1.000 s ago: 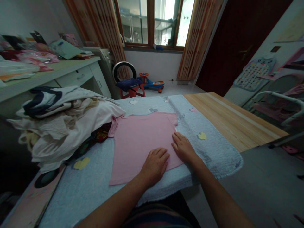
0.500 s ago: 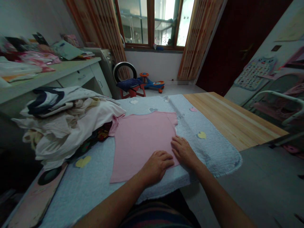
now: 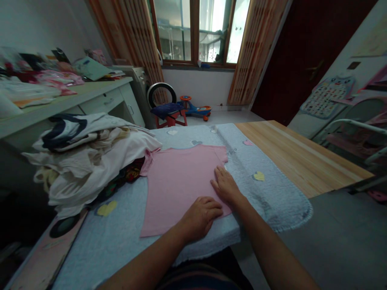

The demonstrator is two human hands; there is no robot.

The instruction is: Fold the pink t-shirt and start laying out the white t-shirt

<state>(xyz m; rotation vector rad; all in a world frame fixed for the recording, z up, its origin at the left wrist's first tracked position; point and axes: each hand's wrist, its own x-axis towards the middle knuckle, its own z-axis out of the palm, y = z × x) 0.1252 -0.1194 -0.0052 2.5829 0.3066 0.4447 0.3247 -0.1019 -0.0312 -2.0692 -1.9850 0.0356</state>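
Since its cloth looks thin and lies almost flat, the pink shirt can be judged light, soft and limp, with no breakage to be feared, though creases would be easily made by a careless tug. Little slipping is to be expected on the fluffy-looking blanket over which it is spread. A hold would best be taken at the shoulder and the bottom edge along one side, so that sagging is kept down. Near the bottom edge, toward the right corner, the shirt is covered by the left hand, palm down with fingers loosely bent; farther up, its right side is touched by the right hand, whose fingers are nearly straight. No cloth is seen gripped in either, though what lies under the palms cannot be told. Most of the shirt is spread leftward of and beyond both hands, its rumpled left sleeve beside the pile of clothes.
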